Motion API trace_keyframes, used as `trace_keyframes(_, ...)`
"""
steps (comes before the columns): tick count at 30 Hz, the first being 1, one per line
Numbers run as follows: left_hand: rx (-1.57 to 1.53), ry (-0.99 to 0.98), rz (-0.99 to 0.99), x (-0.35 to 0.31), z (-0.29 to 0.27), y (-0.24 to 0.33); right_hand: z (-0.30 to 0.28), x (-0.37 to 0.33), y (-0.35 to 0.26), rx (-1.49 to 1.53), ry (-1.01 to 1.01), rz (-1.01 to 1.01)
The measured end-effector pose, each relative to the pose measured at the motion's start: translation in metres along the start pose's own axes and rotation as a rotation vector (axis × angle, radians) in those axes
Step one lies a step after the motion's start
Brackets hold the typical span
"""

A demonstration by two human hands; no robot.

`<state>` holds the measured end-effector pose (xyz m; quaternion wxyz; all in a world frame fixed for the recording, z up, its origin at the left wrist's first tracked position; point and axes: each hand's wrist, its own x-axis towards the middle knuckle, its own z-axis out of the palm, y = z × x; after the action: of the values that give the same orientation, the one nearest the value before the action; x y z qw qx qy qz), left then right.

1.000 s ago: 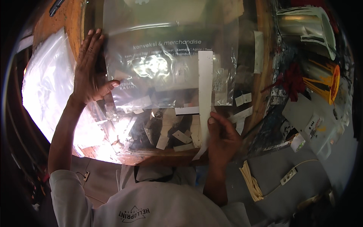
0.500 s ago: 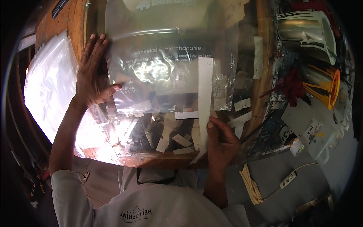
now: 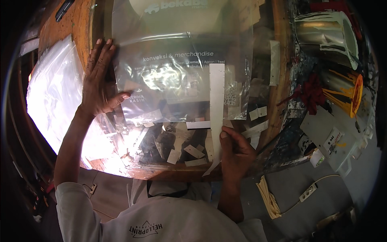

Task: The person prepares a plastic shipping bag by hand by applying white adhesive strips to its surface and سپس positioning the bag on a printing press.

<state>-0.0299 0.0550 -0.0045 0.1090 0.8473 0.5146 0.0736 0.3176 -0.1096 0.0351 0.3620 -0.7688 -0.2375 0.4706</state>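
- Clear plastic bag (image 3: 181, 76), lying mid-tabletop (image 3: 282, 101): judged light, limp and slippery.
- Left hand (image 3: 98, 80) is spread flat on its left edge.
- Right hand (image 3: 236, 147) is pinched on a white paper strip (image 3: 217, 105), judged flimsy; best gripped at its near end.

The plastic bag (image 3: 181, 80) lies on the bench (image 3: 76, 24), with the left hand (image 3: 98, 80) on its left edge, the paper strip (image 3: 216, 117) on its right part, the right hand (image 3: 236, 151) at the strip's near end, and paper scraps (image 3: 189, 149) between the hands.
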Motion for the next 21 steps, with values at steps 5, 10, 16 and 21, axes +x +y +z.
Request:
trace_keyframes(5,-0.004,-0.001,0.004,0.0,-0.0004,0.0006,-0.0007,0.0002,0.002,-0.003,-0.005,0.002)
trace_keyframes(10,0.012,-0.034,0.0,-0.0005,-0.0016,0.0001,-0.0017,-0.0004,0.0002,-0.03,-0.01,-0.01)
trace_keyframes(16,0.018,-0.041,0.005,0.0008,-0.0007,-0.0011,-0.001,0.0008,0.0004,-0.031,-0.015,-0.034)
trace_keyframes(21,0.033,-0.035,0.027,-0.0001,-0.0003,-0.0022,-0.0004,0.001,0.0001,-0.046,-0.005,-0.023)
